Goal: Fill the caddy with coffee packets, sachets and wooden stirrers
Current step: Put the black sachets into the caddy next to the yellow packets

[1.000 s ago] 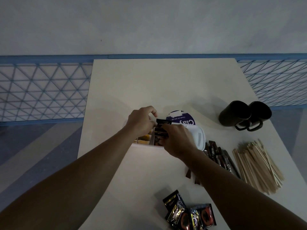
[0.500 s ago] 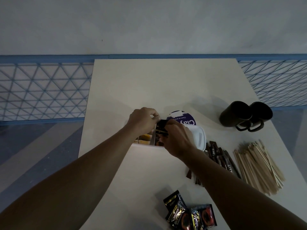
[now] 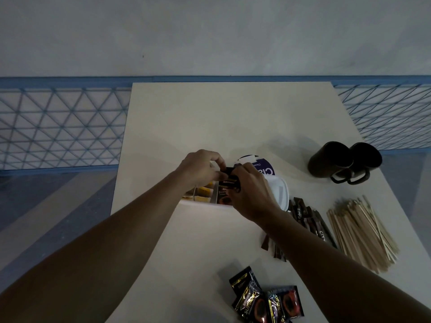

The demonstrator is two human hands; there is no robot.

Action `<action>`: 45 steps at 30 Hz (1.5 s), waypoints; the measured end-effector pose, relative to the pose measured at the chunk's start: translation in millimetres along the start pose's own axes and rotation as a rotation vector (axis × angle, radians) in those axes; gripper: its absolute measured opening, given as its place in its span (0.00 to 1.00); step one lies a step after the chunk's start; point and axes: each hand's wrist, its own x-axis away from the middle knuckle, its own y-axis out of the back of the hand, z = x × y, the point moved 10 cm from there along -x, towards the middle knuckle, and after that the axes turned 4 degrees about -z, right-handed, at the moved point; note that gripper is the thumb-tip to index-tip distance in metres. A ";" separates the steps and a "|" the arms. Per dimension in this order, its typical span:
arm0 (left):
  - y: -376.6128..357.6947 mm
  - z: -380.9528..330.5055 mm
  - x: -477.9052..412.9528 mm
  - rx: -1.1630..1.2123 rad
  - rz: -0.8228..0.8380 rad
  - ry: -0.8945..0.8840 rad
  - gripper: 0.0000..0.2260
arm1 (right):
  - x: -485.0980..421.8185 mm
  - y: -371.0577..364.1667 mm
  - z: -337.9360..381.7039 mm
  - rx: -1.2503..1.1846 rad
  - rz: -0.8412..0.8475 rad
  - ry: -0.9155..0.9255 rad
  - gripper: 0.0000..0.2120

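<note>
Both your left hand (image 3: 200,169) and right hand (image 3: 250,194) pinch coffee packets (image 3: 225,198) at the caddy (image 3: 200,203). Your pale table (image 3: 221,117) meets a grey wall (image 3: 210,31) and blue lattice (image 3: 58,127).

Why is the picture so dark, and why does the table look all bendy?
Head view: the light is dim, so the mugs look nearly black, and the coffee packet pinched between the left hand and right hand is hard to make out; head view: the wide-angle lens bows the right edge of the table.

glossy foil coffee packets (image 3: 268,299), pale wooden stirrers (image 3: 363,231), matt table (image 3: 210,117)
</note>
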 end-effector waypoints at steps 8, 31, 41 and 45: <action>1.2 -0.5 1.5 0.001 -0.043 -0.009 0.09 | 1.5 2.8 -5.0 -0.040 -0.057 -0.008 0.10; 0.5 -8.1 3.5 -0.069 -0.083 -0.042 0.12 | 3.4 -9.1 -14.3 0.220 0.117 -0.044 0.23; -1.1 -7.8 1.2 -0.142 -0.112 -0.030 0.11 | 3.7 -12.4 -14.6 0.245 -0.010 -0.069 0.15; 3.9 1.4 -1.6 -0.123 -0.170 0.010 0.10 | 1.4 -10.8 -17.3 0.228 -0.028 -0.061 0.15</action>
